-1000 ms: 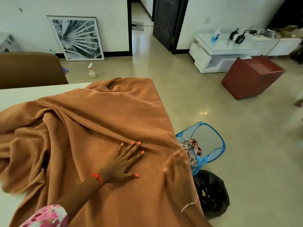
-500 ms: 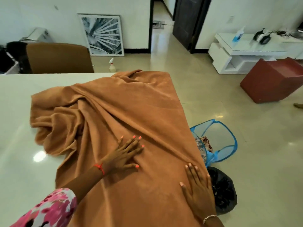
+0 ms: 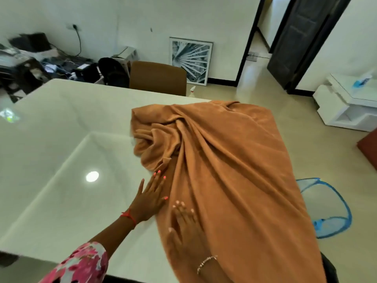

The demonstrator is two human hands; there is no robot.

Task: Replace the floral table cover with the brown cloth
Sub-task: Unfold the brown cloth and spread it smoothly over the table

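Lying bunched across the right half of the glossy white tabletop (image 3: 61,139) with no readable writing anywhere, the brown cloth (image 3: 234,170) is pressed by flat, unclenched hands, left hand (image 3: 150,198) now shifted to its left edge, right hand (image 3: 183,225) beside it.

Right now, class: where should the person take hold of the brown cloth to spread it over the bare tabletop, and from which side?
Probably the bunched free edge of the brown cloth, approached from the bare side of the table. The folds stand up there, pinchable, and the slack sits beside the uncovered surface. The left hand is nearest.
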